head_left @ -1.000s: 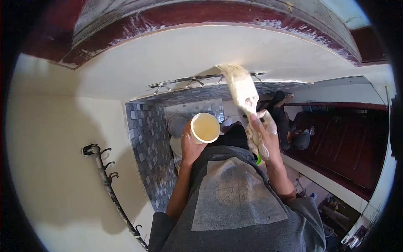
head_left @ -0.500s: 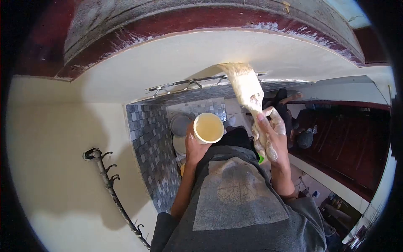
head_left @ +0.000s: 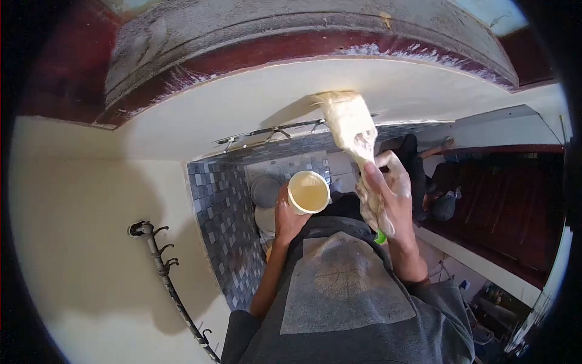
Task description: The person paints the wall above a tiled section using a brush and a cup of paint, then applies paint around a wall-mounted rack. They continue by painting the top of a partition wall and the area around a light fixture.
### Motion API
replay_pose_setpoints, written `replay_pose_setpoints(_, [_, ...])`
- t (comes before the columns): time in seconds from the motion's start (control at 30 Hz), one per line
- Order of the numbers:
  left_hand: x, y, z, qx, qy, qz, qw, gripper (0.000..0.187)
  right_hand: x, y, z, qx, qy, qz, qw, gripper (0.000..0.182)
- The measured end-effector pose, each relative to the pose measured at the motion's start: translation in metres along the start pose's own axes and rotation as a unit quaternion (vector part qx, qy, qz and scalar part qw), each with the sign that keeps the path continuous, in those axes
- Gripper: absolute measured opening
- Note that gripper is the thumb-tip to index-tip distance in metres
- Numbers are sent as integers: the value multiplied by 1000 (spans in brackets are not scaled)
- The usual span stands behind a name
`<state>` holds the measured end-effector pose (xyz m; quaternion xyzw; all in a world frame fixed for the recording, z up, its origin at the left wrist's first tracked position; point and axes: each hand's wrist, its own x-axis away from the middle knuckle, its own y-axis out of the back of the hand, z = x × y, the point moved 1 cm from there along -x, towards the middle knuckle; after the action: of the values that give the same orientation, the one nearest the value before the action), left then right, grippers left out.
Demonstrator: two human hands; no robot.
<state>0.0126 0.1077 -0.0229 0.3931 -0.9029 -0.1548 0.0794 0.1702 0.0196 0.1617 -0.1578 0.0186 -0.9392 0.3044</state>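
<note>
My left hand is wrapped round a cup of cream paint, held upright in front of my waist. In my right hand is a wide paintbrush, thickly coated in cream paint. Its bristle tip touches the cream wall, and a green handle end shows below my palm. Paint smears cover the fingers of my right hand.
A dark red wooden trim runs above the wall. Below hangs a hook rail; another hook rail is on the left wall. Grey mosaic tiles and lidded buckets lie beneath. Another person's arm shows at right.
The brush stays against the wall and has shifted slightly left across it. The cup has moved a little right and down in view, as the whole view has tilted slightly.
</note>
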Motion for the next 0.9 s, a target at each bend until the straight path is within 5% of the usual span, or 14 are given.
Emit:
replay_pose_setpoints(0.17, [1,3,-5,-6,2,-8,1000,71,20,-3,17,-71,59,-23,995,14])
replay_pose_setpoints(0.43, [8,1,15,39,-3,-6,999,68,30,15,-28,69,-163,79,981,17])
replay_pose_setpoints(0.7, [7,13,6,45,16,6,999,68,-2,-21,-21,-44,-95,-15,994,16])
replay_pose_setpoints(0.8, [10,14,5,47,14,-22,999,67,-2,-19,-43,-28,88,-37,995,20])
replay_pose_setpoints(0.9, [11,21,-9,21,20,-30,999,67,17,-33,6,-74,73,-26,994,20])
